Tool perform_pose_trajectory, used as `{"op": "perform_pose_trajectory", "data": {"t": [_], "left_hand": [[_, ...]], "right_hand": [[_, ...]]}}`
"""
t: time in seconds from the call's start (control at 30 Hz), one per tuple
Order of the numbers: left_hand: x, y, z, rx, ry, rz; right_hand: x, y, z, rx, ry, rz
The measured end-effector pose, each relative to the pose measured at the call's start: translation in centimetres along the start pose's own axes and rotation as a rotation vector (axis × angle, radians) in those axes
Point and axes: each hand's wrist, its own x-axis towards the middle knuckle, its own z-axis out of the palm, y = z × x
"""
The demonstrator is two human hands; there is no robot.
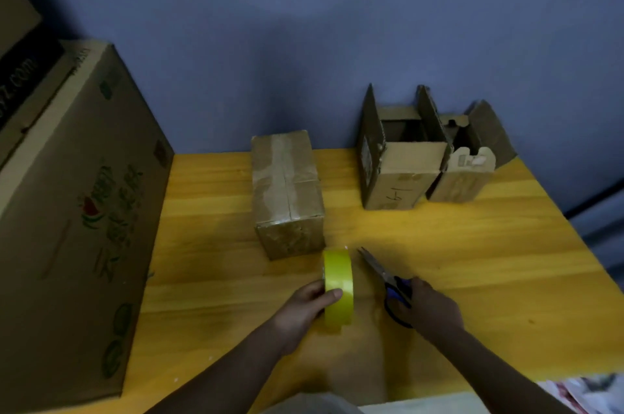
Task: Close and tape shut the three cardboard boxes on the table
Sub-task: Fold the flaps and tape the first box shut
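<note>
From the head view, three small brown cardboard boxes stand on the yellow wooden table (472,244). The closed box (287,190), its top seam already taped, sits just beyond the left hand (304,309). Two open boxes (398,163) (467,163), flaps upright, stand touching side by side well beyond the right hand (429,309). The left hand grips one yellow tape roll (337,288) on edge. The right hand holds one pair of blue-handled scissors (388,282). One large printed carton (77,211) stands left of the left hand.
</note>
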Motion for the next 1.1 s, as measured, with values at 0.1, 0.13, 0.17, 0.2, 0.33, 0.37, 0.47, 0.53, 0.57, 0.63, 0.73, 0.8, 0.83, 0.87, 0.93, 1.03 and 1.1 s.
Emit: {"op": "perform_pose_trajectory", "data": {"t": [0.1, 0.13, 0.17, 0.2, 0.33, 0.37, 0.47, 0.53, 0.57, 0.63, 0.73, 0.8, 0.83, 0.87, 0.93, 1.03, 1.1], "left_hand": [[1.1, -0.1, 1.0, -0.049, -0.007, -0.026], [1.4, -0.2, 1.2, -0.074, 0.0, -0.039], [1.6, -0.2, 1.4, -0.103, 0.008, -0.051], [1.9, -0.2, 1.6, -0.132, 0.016, -0.066], [2.5, -0.1, 2.3, -0.224, -0.016, -0.105], [2.5, 0.0, 2.5, -0.244, -0.027, -0.113], [2.6, -0.1, 3.0, -0.291, -0.039, -0.128], [2.8, -0.2, 3.3, -0.321, -0.041, -0.13], [2.8, -0.2, 3.3, -0.336, -0.045, -0.13], [2.9, -0.1, 3.3, -0.367, -0.065, -0.139], [3.1, 0.0, 3.0, -0.403, -0.083, -0.162], [3.3, 0.2, 2.8, -0.401, -0.09, -0.158], [3.3, 0.2, 2.7, -0.39, -0.088, -0.157], [3.3, 0.3, 2.6, -0.372, -0.074, -0.159], [3.2, 0.4, 2.6, -0.349, -0.012, -0.171], [2.9, 0.2, 2.4, -0.295, 0.091, -0.226], [2.5, -0.2, 2.0, -0.2, 0.168, -0.267]], "right_hand": [[0.2, -0.5, 1.6, 0.027, 0.045, 0.108], [0.3, -0.8, 1.8, 0.021, 0.056, 0.129], [0.3, -1.0, 1.9, 0.016, 0.068, 0.142], [0.4, -1.1, 2.1, 0.02, 0.076, 0.152], [0.3, -1.2, 3.3, 0.046, 0.073, 0.178], [0.3, -1.1, 3.7, 0.029, 0.072, 0.168], [-0.1, -0.8, 3.9, 0.035, 0.118, 0.137], [-0.6, -0.8, 3.1, 0.185, 0.292, 0.068], [-0.9, -1.0, 2.5, 0.333, 0.39, 0.007], [-1.6, -2.1, 0.9, 0.576, 0.413, -0.155], [-2.2, -3.7, -0.2, 0.627, 0.173, -0.323], [-1.9, -4.0, 0.0, 0.613, 0.157, -0.352], [-1.7, -4.1, 0.1, 0.593, 0.179, -0.357], [-1.7, -4.2, 0.3, 0.558, 0.202, -0.355], [-1.4, -4.7, 0.7, 0.465, 0.265, -0.349], [-1.2, -5.3, 1.4, 0.246, 0.318, -0.35], [-0.9, -5.6, 2.2, 0.112, 0.324, -0.331]]}}
